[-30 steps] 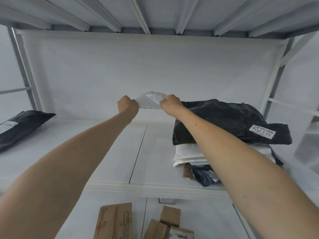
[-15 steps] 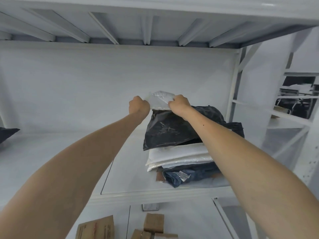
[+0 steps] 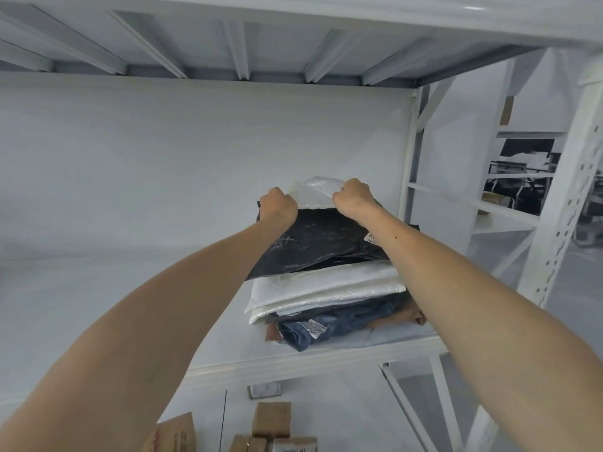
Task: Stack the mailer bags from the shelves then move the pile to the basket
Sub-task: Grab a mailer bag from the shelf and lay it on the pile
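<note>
A pile of mailer bags sits on the white shelf (image 3: 293, 360), right of centre. Its top is a black bag (image 3: 323, 243), under it lie white bags (image 3: 326, 291), then a dark blue bag (image 3: 342, 324) and a brown one at the bottom. My left hand (image 3: 279, 207) and my right hand (image 3: 354, 199) each grip a near corner of a clear white mailer bag (image 3: 315, 192), holding it just above the far part of the black bag. Most of the held bag is hidden behind my fists.
A white shelf upright (image 3: 567, 197) stands at the right, with more racking behind it. The upper shelf's ribbed underside (image 3: 241, 47) hangs overhead. Cardboard boxes (image 3: 270, 422) sit on the level below. The shelf's left part is bare.
Both hands have carried the clear white bag to the right, from the bare middle of the shelf to over the pile. The view has turned right, and the black bag at far left is out of sight.
</note>
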